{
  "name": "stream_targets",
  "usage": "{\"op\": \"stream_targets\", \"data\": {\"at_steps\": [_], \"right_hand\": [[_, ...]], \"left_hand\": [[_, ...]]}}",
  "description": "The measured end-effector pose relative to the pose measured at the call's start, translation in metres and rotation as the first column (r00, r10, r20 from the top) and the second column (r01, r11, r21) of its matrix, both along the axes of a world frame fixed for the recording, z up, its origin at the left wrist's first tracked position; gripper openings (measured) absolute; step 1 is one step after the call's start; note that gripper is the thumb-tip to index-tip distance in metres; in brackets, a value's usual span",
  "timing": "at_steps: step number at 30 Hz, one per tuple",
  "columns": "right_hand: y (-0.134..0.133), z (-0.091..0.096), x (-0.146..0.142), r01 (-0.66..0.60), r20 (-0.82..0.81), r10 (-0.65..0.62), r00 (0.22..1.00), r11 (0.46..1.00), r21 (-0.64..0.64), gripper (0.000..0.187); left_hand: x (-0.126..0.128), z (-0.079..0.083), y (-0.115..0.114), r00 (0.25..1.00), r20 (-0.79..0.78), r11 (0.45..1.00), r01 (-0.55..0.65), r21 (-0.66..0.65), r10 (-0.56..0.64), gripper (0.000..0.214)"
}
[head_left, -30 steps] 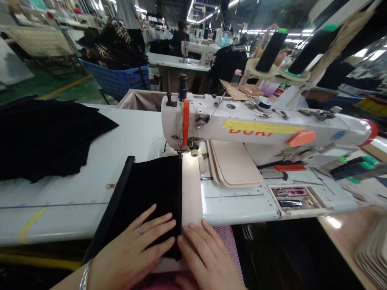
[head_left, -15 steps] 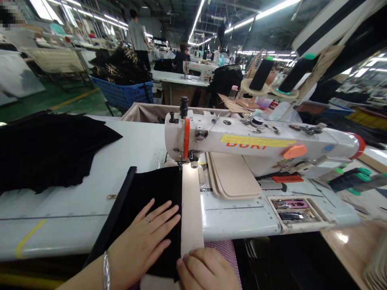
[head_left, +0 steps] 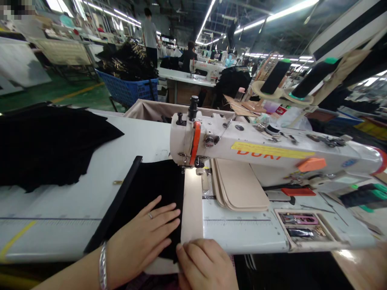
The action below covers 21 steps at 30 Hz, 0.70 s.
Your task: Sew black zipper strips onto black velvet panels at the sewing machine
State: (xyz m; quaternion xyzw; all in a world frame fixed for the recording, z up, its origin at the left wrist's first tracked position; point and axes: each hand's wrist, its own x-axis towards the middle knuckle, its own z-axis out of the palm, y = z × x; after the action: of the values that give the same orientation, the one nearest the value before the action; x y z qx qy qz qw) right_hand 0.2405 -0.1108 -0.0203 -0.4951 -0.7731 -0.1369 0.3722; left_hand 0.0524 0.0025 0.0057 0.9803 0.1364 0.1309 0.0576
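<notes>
A black fabric panel [head_left: 151,185] lies on the white sewing table, its right edge along a beige strip [head_left: 192,209] that runs under the presser foot [head_left: 198,167] of a white sewing machine [head_left: 272,151]. My left hand [head_left: 142,241] lies flat on the black fabric with fingers spread, a ring on one finger and a bracelet at the wrist. My right hand [head_left: 205,264] is at the near table edge, fingers curled and pinching the near end of the beige strip and the fabric edge.
A pile of black cloth [head_left: 45,141] covers the table's left side. Stacked beige pieces [head_left: 238,185] sit under the machine arm, beside a small tool tray [head_left: 305,227]. Thread cones [head_left: 275,76] stand behind. A blue basket [head_left: 130,88] and other workers are beyond.
My right hand's fingers have curled from flat to a pinch at the strip's near end. The fabric has fed slightly toward the needle, and my view has shifted a little.
</notes>
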Motion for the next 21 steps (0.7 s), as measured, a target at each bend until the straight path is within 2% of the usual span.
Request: {"op": "stream_targets", "data": {"at_steps": [5, 11, 15, 21], "right_hand": [[0.012, 0.004, 0.009, -0.073, -0.013, 0.072, 0.997, 0.995, -0.071, 0.023], [0.025, 0.004, 0.017, -0.107, -0.100, 0.088, 0.991, 0.974, -0.200, 0.026], [0.032, 0.003, 0.021, -0.096, -0.132, 0.061, 0.989, 0.955, -0.282, 0.027], [0.048, 0.007, 0.027, -0.086, -0.114, 0.045, 0.992, 0.920, -0.384, 0.029]], "left_hand": [[-0.002, -0.004, -0.008, 0.988, 0.140, 0.994, 0.072, -0.079, -0.060, 0.033], [0.003, -0.016, 0.007, 0.962, 0.266, 0.989, 0.091, -0.114, -0.058, 0.031], [0.006, -0.016, 0.019, 0.969, 0.244, 0.989, 0.080, -0.126, -0.047, 0.030], [0.010, -0.017, 0.038, 0.992, 0.126, 0.994, 0.037, -0.106, -0.024, 0.032]]}}
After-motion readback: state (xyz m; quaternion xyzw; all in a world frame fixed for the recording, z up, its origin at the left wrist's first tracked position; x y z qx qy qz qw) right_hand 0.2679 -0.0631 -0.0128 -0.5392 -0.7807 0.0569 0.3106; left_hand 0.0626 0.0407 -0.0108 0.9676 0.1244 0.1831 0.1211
